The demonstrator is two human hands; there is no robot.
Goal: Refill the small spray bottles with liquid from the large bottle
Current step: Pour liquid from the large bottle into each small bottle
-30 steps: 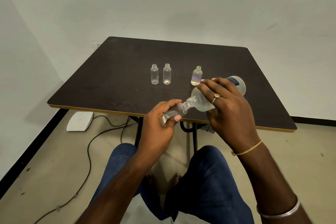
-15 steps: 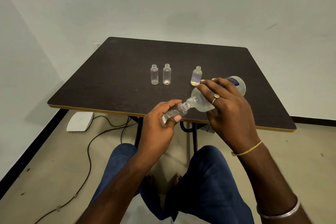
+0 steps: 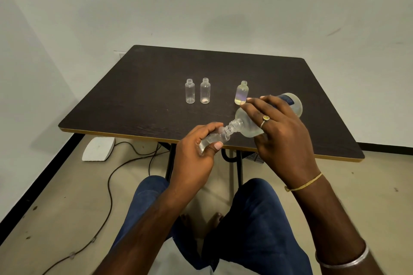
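My right hand (image 3: 283, 138) grips the large clear bottle (image 3: 245, 125), tilted with its threaded neck pointing down-left. Its mouth meets the mouth of a small clear bottle (image 3: 214, 139) that my left hand (image 3: 194, 158) holds tilted over the table's near edge. Clear liquid shows inside the small bottle. Three more small uncapped bottles stand upright on the dark table (image 3: 145, 96): two clear ones (image 3: 190, 91) (image 3: 205, 91) side by side, and one with yellowish liquid (image 3: 241, 93) just beyond my right fingers.
A white device (image 3: 98, 148) lies on the floor under the table's left corner, with a black cable (image 3: 109, 190) trailing toward me. My knees in blue trousers sit below the table edge. Walls close in behind and to the left.
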